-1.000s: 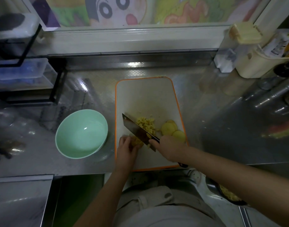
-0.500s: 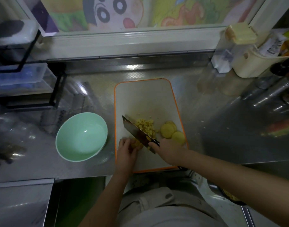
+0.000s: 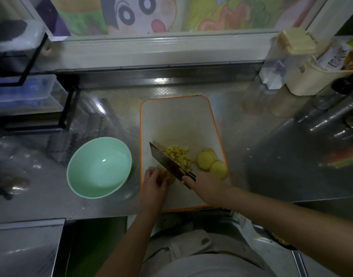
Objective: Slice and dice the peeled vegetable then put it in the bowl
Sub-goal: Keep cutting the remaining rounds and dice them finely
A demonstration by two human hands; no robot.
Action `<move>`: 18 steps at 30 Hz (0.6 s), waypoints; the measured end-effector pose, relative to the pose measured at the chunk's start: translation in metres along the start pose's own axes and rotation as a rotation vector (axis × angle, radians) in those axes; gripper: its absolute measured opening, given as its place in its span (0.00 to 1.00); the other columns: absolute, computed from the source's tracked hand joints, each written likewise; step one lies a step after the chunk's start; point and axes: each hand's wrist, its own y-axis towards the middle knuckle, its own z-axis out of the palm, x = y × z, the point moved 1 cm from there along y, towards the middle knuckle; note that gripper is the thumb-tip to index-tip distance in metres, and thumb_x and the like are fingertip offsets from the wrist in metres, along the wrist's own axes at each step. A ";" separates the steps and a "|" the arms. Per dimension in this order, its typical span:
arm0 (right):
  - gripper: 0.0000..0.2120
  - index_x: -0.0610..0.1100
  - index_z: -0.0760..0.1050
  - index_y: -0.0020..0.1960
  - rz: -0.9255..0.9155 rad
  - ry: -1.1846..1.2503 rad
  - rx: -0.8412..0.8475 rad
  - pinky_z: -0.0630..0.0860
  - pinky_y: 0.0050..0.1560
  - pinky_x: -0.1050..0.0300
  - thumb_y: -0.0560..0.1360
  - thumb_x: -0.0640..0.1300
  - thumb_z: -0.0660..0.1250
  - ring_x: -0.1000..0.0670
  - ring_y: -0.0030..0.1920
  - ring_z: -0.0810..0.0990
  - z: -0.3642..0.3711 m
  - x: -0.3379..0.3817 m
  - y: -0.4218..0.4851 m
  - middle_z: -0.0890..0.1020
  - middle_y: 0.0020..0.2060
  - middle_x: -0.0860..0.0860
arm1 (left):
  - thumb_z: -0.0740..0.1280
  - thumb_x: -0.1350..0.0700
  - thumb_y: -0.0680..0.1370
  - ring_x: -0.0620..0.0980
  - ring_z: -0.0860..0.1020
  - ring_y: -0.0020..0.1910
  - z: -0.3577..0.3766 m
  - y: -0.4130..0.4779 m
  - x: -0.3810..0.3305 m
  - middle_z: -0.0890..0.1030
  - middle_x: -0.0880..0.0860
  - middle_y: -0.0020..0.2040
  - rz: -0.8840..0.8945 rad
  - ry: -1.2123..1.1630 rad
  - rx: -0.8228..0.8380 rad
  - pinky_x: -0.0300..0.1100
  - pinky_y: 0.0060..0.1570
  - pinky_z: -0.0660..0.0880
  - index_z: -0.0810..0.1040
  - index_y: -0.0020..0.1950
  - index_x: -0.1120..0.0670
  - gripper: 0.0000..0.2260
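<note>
A white cutting board with an orange rim lies on the steel counter. On its near half sits a heap of yellow diced vegetable, with round slices to its right. My right hand grips the handle of a cleaver, whose blade slants down onto the board just left of the heap. My left hand holds down a stack of slices with curled fingers, right beside the blade. A pale green bowl stands left of the board with nothing in it.
A black rack with clear plastic boxes fills the far left. Clear and cream containers and a dark bottle crowd the far right corner. A window sill runs along the back. The counter's front edge lies just below the board.
The cleaver keeps chopping in the same spot beside my left hand's fingers. The camera has tilted slightly, so the board sits lower in view.
</note>
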 end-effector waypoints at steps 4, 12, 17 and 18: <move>0.27 0.42 0.42 0.77 0.038 0.132 -0.008 0.61 0.33 0.54 0.81 0.34 0.48 0.39 0.57 0.74 0.003 0.000 0.002 0.69 0.62 0.37 | 0.69 0.60 0.74 0.39 0.69 0.38 -0.001 0.000 0.000 0.67 0.48 0.44 -0.004 0.002 0.009 0.23 0.38 0.65 0.72 0.42 0.53 0.06; 0.28 0.41 0.39 0.77 0.086 0.229 -0.034 0.55 0.27 0.59 0.81 0.33 0.48 0.46 0.38 0.70 0.015 0.002 0.013 0.70 0.61 0.38 | 0.69 0.60 0.74 0.43 0.68 0.38 0.002 0.000 0.001 0.68 0.49 0.45 0.007 0.010 -0.002 0.28 0.36 0.63 0.72 0.42 0.52 0.07; 0.22 0.36 0.66 0.69 0.265 0.678 -0.107 0.68 0.37 0.55 0.82 0.50 0.52 0.54 0.32 0.66 0.029 0.003 0.029 0.74 0.41 0.46 | 0.69 0.61 0.74 0.42 0.69 0.40 0.002 -0.001 0.004 0.68 0.49 0.46 0.027 0.022 0.002 0.28 0.38 0.64 0.72 0.42 0.52 0.07; 0.25 0.34 0.71 0.62 0.309 0.783 -0.146 0.70 0.42 0.54 0.81 0.55 0.52 0.55 0.31 0.64 0.031 0.003 0.033 0.71 0.35 0.50 | 0.68 0.61 0.74 0.43 0.69 0.40 0.002 -0.001 0.004 0.68 0.49 0.47 0.033 0.027 0.003 0.30 0.39 0.64 0.73 0.42 0.53 0.05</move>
